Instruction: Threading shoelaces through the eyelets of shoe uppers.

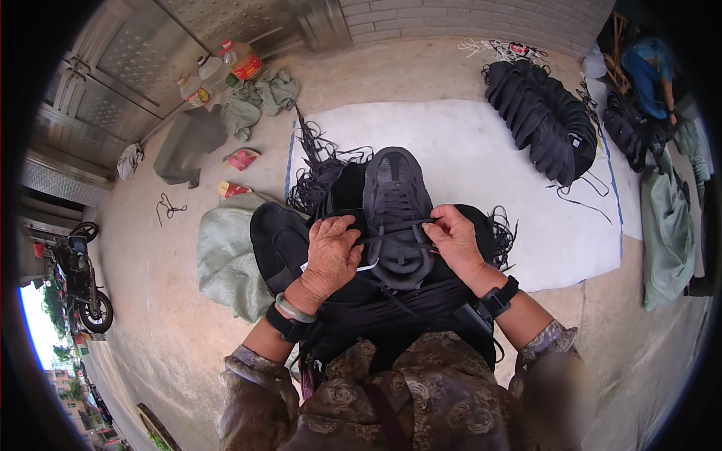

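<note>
A black shoe upper (398, 199) lies in front of me over my lap, toe pointing away, with dark laces crossing its middle. My left hand (331, 252) is beside the shoe's left edge, its fingers closed on one end of a black shoelace (395, 227). On the right side, my right hand (455, 239) pinches the lace's other end between thumb and finger. The lace stretches across the shoe between both hands. More black shoe pieces (277, 240) lie under and around my hands. A tangle of black laces (320, 180) hangs beyond my left hand.
A white sheet (451, 135) covers the floor ahead, with stacked black shoe uppers (538, 116) at its far right. A pale green sack (233, 255) and red slippers (241, 158) lie left. Bottles (241, 60) stand by the metal door. Another person (650, 71) is at far right.
</note>
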Motion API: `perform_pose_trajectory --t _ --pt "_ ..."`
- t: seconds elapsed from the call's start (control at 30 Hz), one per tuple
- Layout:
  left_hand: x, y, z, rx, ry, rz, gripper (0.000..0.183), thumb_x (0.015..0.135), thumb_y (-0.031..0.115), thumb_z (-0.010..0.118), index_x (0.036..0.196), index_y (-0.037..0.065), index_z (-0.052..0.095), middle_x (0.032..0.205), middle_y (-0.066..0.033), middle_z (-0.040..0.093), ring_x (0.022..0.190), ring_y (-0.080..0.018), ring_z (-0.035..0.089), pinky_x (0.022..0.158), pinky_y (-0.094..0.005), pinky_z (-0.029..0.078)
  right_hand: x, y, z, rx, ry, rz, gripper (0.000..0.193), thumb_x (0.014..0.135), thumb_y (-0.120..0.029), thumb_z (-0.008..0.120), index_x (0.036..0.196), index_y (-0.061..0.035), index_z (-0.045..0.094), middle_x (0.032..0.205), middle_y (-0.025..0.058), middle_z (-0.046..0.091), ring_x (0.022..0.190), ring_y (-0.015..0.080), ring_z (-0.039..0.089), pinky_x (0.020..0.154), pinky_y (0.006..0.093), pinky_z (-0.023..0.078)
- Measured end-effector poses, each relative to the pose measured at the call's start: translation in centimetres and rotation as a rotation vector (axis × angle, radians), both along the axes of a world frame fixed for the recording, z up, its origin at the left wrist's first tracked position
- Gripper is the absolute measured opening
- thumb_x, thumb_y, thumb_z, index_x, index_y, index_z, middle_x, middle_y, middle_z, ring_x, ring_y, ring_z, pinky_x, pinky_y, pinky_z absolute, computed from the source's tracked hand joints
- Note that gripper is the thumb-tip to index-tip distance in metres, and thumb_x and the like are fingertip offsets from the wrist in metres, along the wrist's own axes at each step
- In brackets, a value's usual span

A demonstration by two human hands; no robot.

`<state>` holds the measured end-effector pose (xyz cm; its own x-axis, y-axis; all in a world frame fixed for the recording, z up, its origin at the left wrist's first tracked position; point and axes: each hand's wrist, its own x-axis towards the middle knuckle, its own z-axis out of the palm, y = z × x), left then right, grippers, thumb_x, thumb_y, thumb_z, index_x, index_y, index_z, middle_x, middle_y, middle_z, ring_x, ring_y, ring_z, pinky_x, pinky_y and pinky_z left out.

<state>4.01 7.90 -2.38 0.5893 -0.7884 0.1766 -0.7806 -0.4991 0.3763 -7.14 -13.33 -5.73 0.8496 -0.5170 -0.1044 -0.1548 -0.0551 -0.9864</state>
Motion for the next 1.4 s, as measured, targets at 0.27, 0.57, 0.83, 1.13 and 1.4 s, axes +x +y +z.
perform_pose_trajectory --t 0.27,0.57,0.83,1.13,1.4 --pt "-0.2 -0.9 -0.3 0.022 0.028 -0.044 0.016 0.067 0.013 0.064 0.081 0.006 0.065 0.107 -0.0092 0.056 0.107 -0.0286 0.047 0.095 -0.0439 0.032 2.1 -1.1 -0.3 0.052 -0.038 0.004 0.009 0.083 -0.002 0.057 0.09 0.0019 0.062 0.068 0.0015 0.058 0.057 0.0063 0.051 0.054 0.0208 0.045" --pt "0.0 -0.6 0.8 -0.083 0.266 0.013 0.01 0.071 0.005 0.064 0.081 0.003 0.062 0.08 -0.0073 0.059 0.075 -0.0212 0.057 0.072 -0.0329 0.043 2.3 -4.1 1.4 0.697 0.155 0.266 0.023 0.086 -0.028 0.059 0.085 -0.0052 0.064 0.077 0.0 0.06 0.073 0.0086 0.055 0.068 0.0247 0.044" --pt "0.8 0.3 2.5 -0.166 0.602 0.009 0.015 0.076 -0.002 0.063 0.089 0.001 0.06 0.065 -0.0038 0.054 0.058 -0.0069 0.05 0.053 -0.0233 0.043 0.3 -3.4 2.2 0.495 0.213 0.252 0.029 0.084 -0.027 0.063 0.099 -0.0028 0.058 0.086 0.0058 0.06 0.079 0.0135 0.057 0.069 0.0279 0.048" --pt "2.5 3.2 4.8 -0.033 0.102 -0.203 0.021 0.075 0.013 0.067 0.091 0.001 0.062 0.081 -0.013 0.063 0.068 -0.0309 0.061 0.062 -0.0349 0.049 -5.4 -4.6 5.9 -0.764 0.028 0.468 0.02 0.072 -0.008 0.067 0.089 -0.0041 0.057 0.07 0.0081 0.054 0.055 0.0229 0.056 0.051 0.0316 0.045" --pt "4.8 7.5 5.5 0.138 -0.178 -0.122 0.013 0.076 0.012 0.06 0.088 0.007 0.06 0.076 -0.0072 0.059 0.064 -0.0284 0.058 0.057 -0.0379 0.045 -7.4 -9.2 8.9 -1.484 -0.021 0.575 0.026 0.072 -0.019 0.067 0.092 -0.0084 0.055 0.063 0.0021 0.049 0.054 0.0189 0.055 0.052 0.0312 0.042"
